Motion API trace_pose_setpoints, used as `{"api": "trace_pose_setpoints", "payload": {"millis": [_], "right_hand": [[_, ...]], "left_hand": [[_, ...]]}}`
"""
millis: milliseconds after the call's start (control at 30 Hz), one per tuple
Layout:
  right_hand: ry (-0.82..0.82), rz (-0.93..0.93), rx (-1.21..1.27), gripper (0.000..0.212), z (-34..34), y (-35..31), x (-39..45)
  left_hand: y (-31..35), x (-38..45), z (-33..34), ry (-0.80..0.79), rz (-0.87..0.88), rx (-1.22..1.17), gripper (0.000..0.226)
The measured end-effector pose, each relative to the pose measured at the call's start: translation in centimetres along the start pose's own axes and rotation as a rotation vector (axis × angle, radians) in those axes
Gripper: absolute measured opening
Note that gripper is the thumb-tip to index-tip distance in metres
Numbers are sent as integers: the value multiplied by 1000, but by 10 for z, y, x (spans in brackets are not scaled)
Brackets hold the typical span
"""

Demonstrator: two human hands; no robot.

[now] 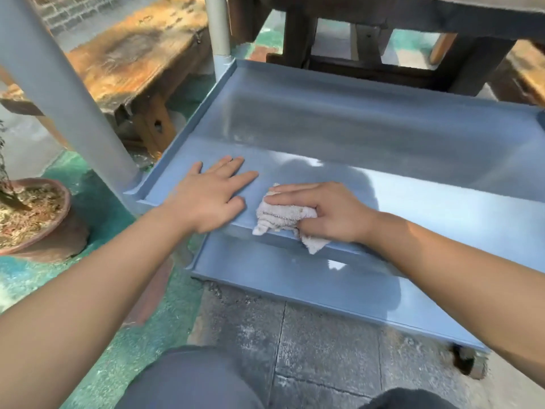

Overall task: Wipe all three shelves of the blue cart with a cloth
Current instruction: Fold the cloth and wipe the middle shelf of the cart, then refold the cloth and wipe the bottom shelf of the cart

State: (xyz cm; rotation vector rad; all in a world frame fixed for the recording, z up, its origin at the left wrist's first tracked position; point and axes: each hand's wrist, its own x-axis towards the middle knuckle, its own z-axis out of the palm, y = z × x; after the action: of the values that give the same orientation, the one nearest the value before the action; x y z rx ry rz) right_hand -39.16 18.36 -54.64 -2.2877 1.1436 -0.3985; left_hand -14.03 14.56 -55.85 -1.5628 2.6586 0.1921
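With the right hand (324,212) gripping the white cloth (283,219) at the near edge of the cart's middle shelf (354,137) and the left hand (212,193) pressed flat beside it, the bottom shelf (295,278) seemingly waits.

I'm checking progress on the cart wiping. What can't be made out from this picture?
- Top shelf: out of the head view, cut off by the upper edge.
- Bottom shelf: mostly hidden under the middle shelf.
- Cloth: partly covered by the right hand.
- Shelf under the left hand: hidden by the flat palm.
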Motion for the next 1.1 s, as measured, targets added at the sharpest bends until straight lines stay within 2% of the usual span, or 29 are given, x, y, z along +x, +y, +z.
{"api": "trace_pose_setpoints", "payload": {"millis": [100,200,300,367,433,533,667,733,800,833,900,933,967,1100], "right_hand": [[-43,-56,35,62,3,-2,-9],[-66,-141,-82,68,9,-7,-26],[1,-172,-125,74,11,-13,-32],[68,-172,-68,71,11,-14,-33],[141,-185,-49,68,17,-13,-36],[274,-337,-256,63,34,-13,-41],[379,-572,-485,48,69,-10,-53],[363,-681,-542,39,96,-12,-59],[307,-684,-582,38,129,-2,-57],[300,-664,-591,40,138,3,-54],[293,-607,-547,37,160,24,-43],[290,-565,-520,38,169,34,-37],[277,-507,-503,47,177,44,-31],[128,-149,-471,81,214,78,-6]], "left_hand": [[1,-1,1,20,7,12,71],[3,-4,2,22,-11,13,70],[7,-7,3,90,-34,-16,71],[12,-10,4,190,-30,-40,72],[17,-16,12,325,-57,-51,62],[25,-31,31,557,-91,-167,52],[44,-63,64,788,83,-437,40],[50,-77,84,875,136,-515,33],[51,-83,114,751,108,-663,30],[51,-83,126,609,56,-772,28],[49,-80,158,231,-84,-1227,25],[46,-76,172,75,-144,-1465,28],[42,-72,187,-18,-170,-1590,31],[29,-50,239,-29,-227,-1592,33]]}}
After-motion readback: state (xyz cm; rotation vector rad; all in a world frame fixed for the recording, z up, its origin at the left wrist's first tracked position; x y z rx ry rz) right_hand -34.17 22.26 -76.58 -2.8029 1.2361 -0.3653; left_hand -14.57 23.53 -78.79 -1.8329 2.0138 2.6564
